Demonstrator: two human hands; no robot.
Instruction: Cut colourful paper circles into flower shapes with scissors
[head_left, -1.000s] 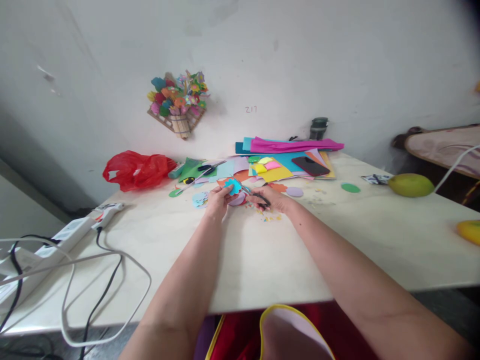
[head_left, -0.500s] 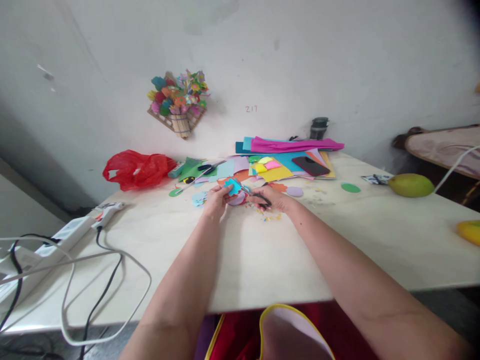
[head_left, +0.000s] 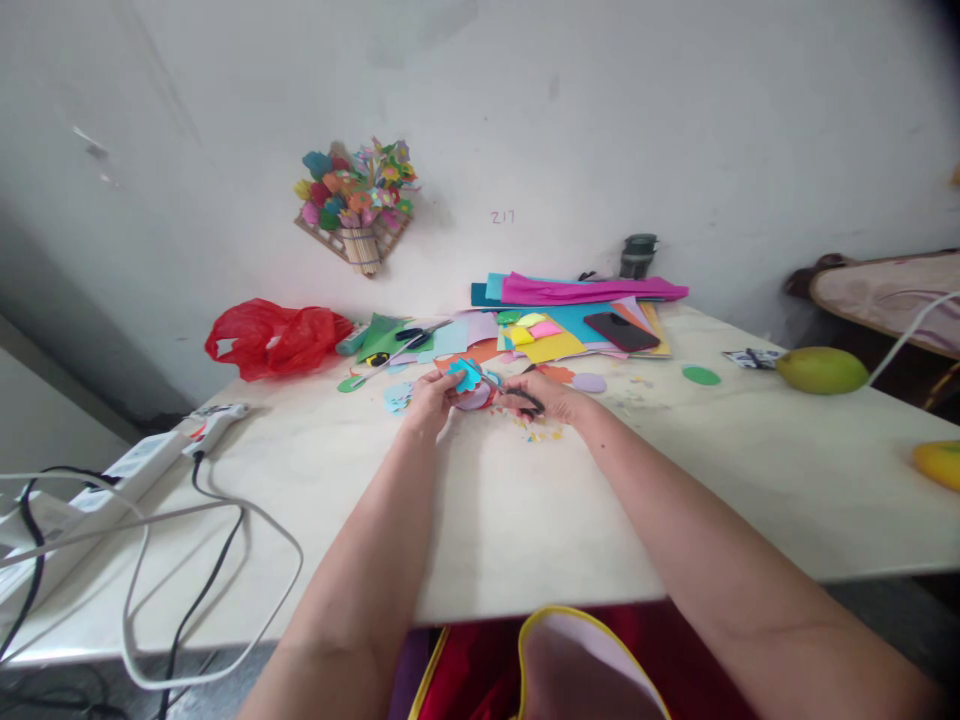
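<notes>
I see the left hand (head_left: pixel 430 402) pinching a bright-blue scalloped paper piece (head_left: pixel 468 376), near the person's twelve o'clock | right hand (head_left: pixel 553 396) curled around black-handled metal scissors (head_left: pixel 534 405), at the paper's four o'clock | pale-purple paper disc (head_left: pixel 590 383) at right hand's three

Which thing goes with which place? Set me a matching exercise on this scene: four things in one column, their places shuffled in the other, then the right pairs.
Things:
1. phone
2. blue scalloped paper
3. paper-flower bouquet
4. red plastic bag

Places:
A. up on the wall
B. on the left side of the table
C. on coloured sheets
D. in the left hand

Pairs: 1-C, 2-D, 3-A, 4-B
</notes>
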